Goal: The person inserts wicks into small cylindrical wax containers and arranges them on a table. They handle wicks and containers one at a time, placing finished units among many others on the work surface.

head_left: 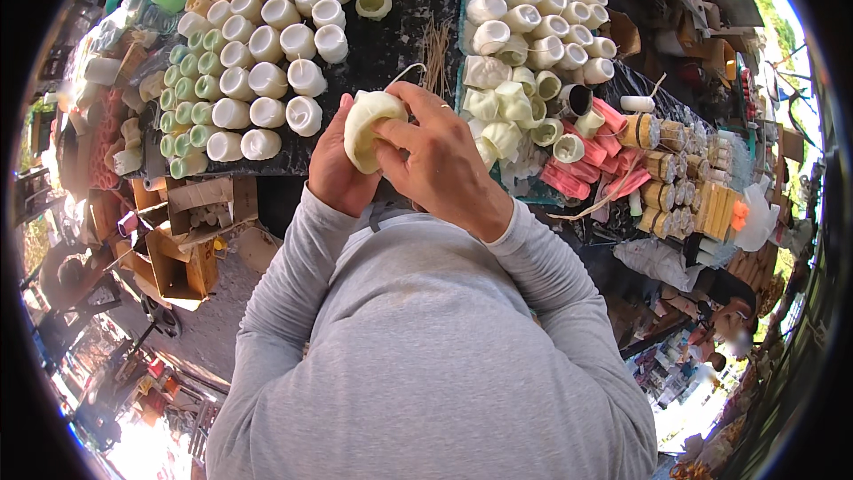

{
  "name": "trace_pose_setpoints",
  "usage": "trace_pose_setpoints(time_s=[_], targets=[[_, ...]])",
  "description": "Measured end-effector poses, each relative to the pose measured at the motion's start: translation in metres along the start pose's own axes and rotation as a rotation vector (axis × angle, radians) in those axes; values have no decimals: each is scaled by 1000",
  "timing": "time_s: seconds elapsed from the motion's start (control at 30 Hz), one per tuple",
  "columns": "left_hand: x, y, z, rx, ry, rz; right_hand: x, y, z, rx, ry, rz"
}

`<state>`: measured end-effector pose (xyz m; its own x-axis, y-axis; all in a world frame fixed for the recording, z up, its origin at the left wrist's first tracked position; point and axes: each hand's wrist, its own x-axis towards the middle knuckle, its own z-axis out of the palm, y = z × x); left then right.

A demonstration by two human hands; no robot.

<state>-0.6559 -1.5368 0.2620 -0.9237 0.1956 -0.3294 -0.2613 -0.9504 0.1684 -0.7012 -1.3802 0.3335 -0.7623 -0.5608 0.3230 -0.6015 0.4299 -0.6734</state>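
Note:
In front of my body, both hands hold a pale cream cup-shaped piece (370, 116) that looks like wax. My left hand (334, 180) cups it from the left and below, thumb up along its side. From the right, my right hand (449, 156) grips its rim, with the thumb and fingers bent at its opening. A thin white cord (408, 69) curves up beside the right hand; where its lower end sits is hidden. Rows of white candle-like blocks (264, 43) stand on the dark table (391, 36) beyond my hands, with smaller pale green ones (206, 87) at their left.
A tray (464, 18) at the right carries more white blocks and hollow cups (547, 132). Thin sticks (435, 53) lie on the table. Pink pieces (569, 180) and tied bundles (659, 164) are farther right. Cardboard boxes (182, 262) stand below the table's left side.

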Motion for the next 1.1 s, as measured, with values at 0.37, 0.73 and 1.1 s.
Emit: trace_pose_setpoints(time_s=[0.37,0.73,1.1], targets=[[-25,-7,10,466,40,252,7,-1,-14,-19,-61,49],[-41,-4,2,166,14,7,10,1,-21,163,-141,0],[-33,-14,-8,212,-14,180,11,-5,-19,11,-92,-80]])
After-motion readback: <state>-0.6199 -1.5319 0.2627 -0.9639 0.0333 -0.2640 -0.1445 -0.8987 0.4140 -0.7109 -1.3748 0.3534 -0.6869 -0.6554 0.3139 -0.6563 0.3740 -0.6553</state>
